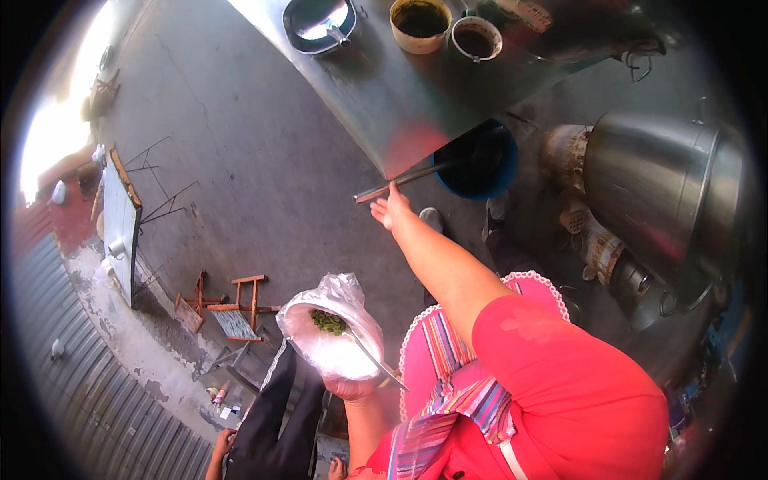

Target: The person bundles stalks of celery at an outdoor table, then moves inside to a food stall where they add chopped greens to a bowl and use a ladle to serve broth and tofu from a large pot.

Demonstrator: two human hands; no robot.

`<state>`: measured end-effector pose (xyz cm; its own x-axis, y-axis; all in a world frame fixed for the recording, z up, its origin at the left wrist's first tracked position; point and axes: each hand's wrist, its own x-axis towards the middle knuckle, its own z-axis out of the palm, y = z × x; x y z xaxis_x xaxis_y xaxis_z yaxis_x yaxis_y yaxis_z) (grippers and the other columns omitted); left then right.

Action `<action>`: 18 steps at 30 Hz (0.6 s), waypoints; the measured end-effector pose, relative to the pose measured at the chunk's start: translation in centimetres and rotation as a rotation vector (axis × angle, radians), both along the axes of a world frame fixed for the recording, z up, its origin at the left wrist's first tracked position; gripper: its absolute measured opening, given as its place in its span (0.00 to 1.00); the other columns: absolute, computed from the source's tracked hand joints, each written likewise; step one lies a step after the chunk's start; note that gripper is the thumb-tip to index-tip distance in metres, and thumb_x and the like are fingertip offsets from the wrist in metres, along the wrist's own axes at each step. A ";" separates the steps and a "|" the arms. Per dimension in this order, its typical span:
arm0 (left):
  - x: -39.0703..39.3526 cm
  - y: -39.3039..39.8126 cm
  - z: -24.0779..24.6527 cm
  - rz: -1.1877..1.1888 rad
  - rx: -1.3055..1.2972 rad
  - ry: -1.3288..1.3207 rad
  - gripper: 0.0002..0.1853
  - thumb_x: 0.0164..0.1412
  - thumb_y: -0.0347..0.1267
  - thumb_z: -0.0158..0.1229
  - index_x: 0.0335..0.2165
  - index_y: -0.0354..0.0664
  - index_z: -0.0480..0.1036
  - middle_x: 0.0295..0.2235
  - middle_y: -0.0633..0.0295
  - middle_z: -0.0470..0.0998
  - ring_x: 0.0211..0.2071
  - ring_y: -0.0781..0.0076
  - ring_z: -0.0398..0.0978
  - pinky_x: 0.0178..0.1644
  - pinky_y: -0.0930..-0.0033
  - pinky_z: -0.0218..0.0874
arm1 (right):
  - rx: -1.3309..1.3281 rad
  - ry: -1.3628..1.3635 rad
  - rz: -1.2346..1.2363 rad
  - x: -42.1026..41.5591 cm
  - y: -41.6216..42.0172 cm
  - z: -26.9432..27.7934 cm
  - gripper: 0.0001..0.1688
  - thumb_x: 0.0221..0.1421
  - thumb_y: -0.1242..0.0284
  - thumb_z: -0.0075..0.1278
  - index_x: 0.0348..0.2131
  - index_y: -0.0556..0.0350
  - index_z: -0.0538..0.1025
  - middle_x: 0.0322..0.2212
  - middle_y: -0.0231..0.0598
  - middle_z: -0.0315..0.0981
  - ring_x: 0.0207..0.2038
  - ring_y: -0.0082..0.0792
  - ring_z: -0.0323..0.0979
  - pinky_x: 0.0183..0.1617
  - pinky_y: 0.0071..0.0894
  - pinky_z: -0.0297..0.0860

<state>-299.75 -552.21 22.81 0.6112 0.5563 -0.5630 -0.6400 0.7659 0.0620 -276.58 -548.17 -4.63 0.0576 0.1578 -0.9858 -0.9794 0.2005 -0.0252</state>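
My left hand [351, 389] holds a bowl [306, 354] from below. A clear plastic bag [342, 288] wraps the bowl and bunches at its far rim. Chopped green food [328, 322] lies inside, and a thin metal utensil handle [375, 360] leans out over the near rim. My right arm reaches forward, its right hand [391, 209] with fingers apart, one finger at a metal tool handle [408, 179]. That handle slants out of a blue bucket [510, 165] beside the metal table's corner; its far end is hidden in the dark bucket. I see no grip on it.
On the metal table [360, 102] stand a square metal pan [294, 36] and two tubs of dark contents, one a yellowish tub [414, 45]. A large steel pot [654, 186] is at right. A person in black trousers [270, 420] is at lower left, near small folding stools [234, 321].
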 end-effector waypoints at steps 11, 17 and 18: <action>1.4 0.5 0.7 -0.169 0.347 0.214 0.43 0.43 0.42 0.64 0.57 0.46 0.56 0.55 0.58 0.61 0.57 0.54 0.58 0.61 0.46 0.47 | -0.065 -0.031 0.057 2.7 -10.5 -1.9 0.11 0.51 0.68 0.49 0.36 0.49 0.70 0.30 0.36 0.67 0.37 0.37 0.69 0.40 0.40 0.67; 2.8 2.7 2.0 -0.254 0.376 0.160 0.41 0.44 0.43 0.62 0.57 0.46 0.57 0.56 0.58 0.61 0.57 0.54 0.58 0.60 0.46 0.48 | -0.045 0.077 -0.111 1.2 -5.4 -1.8 0.29 0.56 0.56 0.47 0.54 0.43 0.61 0.51 0.44 0.62 0.51 0.51 0.63 0.45 0.47 0.66; 2.7 3.0 1.6 -0.265 0.369 0.172 0.41 0.45 0.43 0.61 0.57 0.46 0.57 0.56 0.58 0.61 0.57 0.54 0.58 0.60 0.46 0.48 | 0.006 0.078 -0.139 1.3 -3.7 -2.8 0.30 0.57 0.56 0.47 0.55 0.43 0.61 0.52 0.45 0.61 0.51 0.52 0.62 0.45 0.48 0.66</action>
<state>-297.06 -549.16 24.42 0.6740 0.5758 -0.4628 -0.3825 0.8080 0.4482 -275.28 -551.84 -7.39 0.0030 0.1591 -0.9873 -0.9410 0.3344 0.0510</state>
